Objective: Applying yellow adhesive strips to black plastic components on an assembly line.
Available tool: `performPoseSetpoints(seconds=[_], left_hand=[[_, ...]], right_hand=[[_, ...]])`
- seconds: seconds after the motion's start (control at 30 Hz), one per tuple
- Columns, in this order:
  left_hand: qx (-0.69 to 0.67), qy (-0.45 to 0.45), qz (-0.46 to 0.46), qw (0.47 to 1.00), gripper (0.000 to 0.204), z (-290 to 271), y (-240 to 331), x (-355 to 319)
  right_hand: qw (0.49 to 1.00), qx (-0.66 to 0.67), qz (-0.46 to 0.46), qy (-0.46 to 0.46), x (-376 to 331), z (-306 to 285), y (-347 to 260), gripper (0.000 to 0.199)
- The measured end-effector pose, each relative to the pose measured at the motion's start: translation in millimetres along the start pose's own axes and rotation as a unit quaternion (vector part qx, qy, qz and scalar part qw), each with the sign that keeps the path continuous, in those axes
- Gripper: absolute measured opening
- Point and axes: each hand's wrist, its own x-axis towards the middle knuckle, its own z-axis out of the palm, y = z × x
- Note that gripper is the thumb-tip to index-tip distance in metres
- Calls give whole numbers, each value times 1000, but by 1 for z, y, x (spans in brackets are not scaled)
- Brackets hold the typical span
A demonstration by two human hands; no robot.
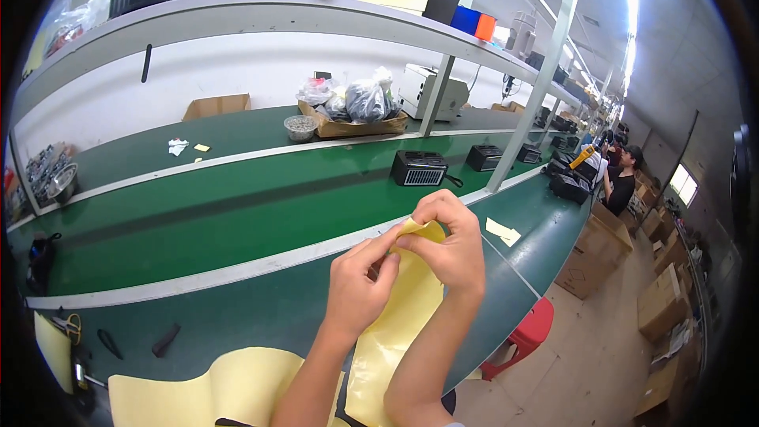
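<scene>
Both of my hands meet at the upper end of a long, glossy yellow paper sheet point(395, 336), which hangs down between my forearms. My left hand point(360, 289) pinches its edge from the left. On the other side, my right hand point(456, 249) has thumb and fingers closed on the curled top corner. Whether the sheet has a second layer there, I cannot tell. Another yellow sheet point(209, 387), wavy, lies on the green bench below and to the left, partly behind my left forearm.
A green conveyor belt point(198, 229) crosses ahead, carrying black radio-like boxes point(419, 168). Scissors point(73, 326) and black straps point(166, 340) lie at the left. Pale paper scraps point(502, 231) and a red stool point(526, 334) are to the right. Overhead runs a shelf point(316, 20); people point(621, 182) work farther along.
</scene>
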Motion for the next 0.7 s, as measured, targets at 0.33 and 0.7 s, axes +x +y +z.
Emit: performPoseSetpoints(seconds=[0.33, 0.7], left_hand=[[-11, -26, -5, 1000, 52, -3, 3, 1], [19, -8, -13, 1000, 48, -7, 0, -1]], right_hand=[[1000, -11, 20, 19, -2, 0, -3, 17], [999, -9, 35, 35, -1, 13, -9, 21]])
